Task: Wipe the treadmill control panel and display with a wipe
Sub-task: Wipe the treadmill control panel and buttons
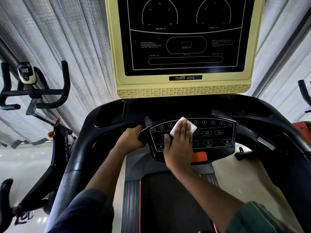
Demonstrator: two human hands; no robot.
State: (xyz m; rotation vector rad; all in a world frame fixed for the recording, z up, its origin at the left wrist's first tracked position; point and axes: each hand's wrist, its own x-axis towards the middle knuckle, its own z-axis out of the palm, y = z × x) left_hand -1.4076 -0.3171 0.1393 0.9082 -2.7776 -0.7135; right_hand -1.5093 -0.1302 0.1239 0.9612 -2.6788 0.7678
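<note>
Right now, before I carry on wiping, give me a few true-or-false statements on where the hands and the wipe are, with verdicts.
1. The right hand presses the wipe flat against the control panel. True.
2. The left hand is rubbing the display. False: it grips the black bar beside the panel, and nothing touches the display.
3. The wipe covers the speed plus button. False: that button sits bare at the panel's far right, while the wipe lies near the top middle.
4. An orange button shows below the panel, next to the right wrist. True.
</note>
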